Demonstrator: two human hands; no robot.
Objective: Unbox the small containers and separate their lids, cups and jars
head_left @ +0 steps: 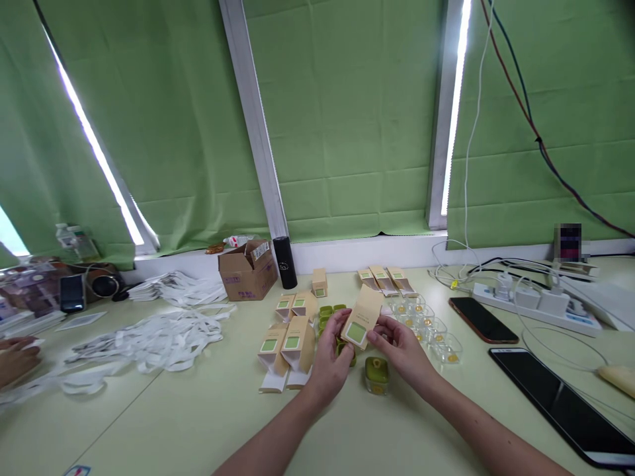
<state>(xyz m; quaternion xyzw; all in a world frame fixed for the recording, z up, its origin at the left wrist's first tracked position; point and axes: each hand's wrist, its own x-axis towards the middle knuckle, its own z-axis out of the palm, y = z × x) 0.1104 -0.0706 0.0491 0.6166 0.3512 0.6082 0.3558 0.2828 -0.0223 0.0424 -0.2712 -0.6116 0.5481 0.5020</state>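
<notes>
My left hand (333, 357) and my right hand (401, 347) both hold a tan carton (364, 314) with a green square window, tilted above the table. Just below it stands a small clear jar with a green lid (377, 375). More tan cartons (298, 340) with open flaps lie to the left of my left hand. Green lids (325, 311) show behind that hand, partly hidden by it. Several clear square jars (429, 324) are grouped to the right of the held carton. Three more cartons (385, 280) lie at the back, and a single one (319, 282) is behind the lids.
White straps (163, 337) cover the left of the table (198, 423). A cardboard box (247, 272) and a black cylinder (284, 263) stand at the back. Phones (483, 320), a tablet (560, 403) and a power strip (540, 309) are right. Another person's hand (18, 360) is far left.
</notes>
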